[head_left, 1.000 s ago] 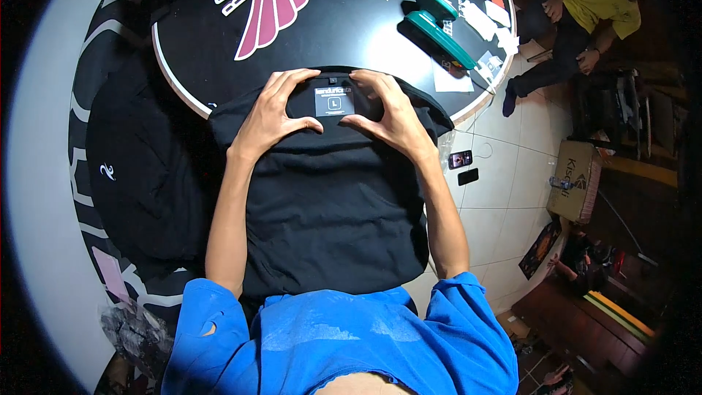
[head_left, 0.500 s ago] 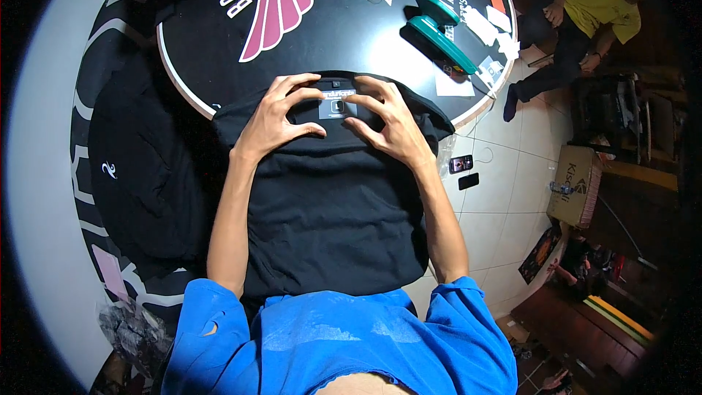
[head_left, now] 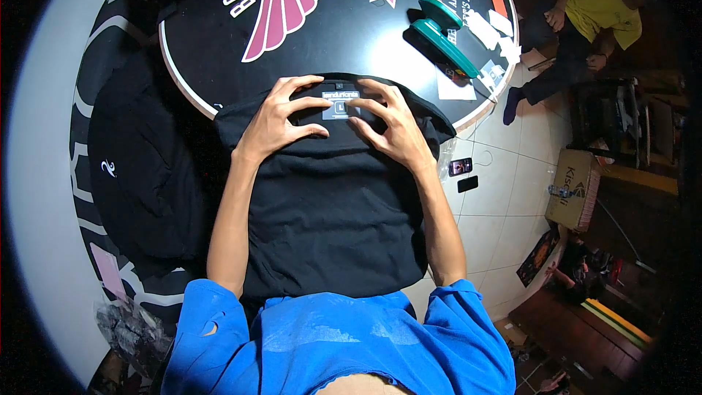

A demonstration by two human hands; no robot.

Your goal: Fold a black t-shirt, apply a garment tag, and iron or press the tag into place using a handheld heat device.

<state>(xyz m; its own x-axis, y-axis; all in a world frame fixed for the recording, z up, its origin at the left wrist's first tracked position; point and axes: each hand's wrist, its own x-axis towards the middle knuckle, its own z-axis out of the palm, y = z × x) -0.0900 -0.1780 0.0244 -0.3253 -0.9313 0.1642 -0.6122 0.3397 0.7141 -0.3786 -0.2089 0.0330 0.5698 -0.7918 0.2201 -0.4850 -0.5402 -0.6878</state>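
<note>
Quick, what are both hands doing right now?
Left hand: open, fingers spread, pressing on the black T-shirt beside its neck label.
Right hand: open, fingertips on that label.

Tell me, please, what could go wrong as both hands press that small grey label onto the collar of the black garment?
1. The small grey label lies under fingertips of the left hand and right hand; uneven pressure could nudge it crooked.
2. Much of the black cotton garment hangs off the round black table, so its weight might drag the collar.
3. The green handled tool lies close by; a sweeping arm might knock it.
</note>
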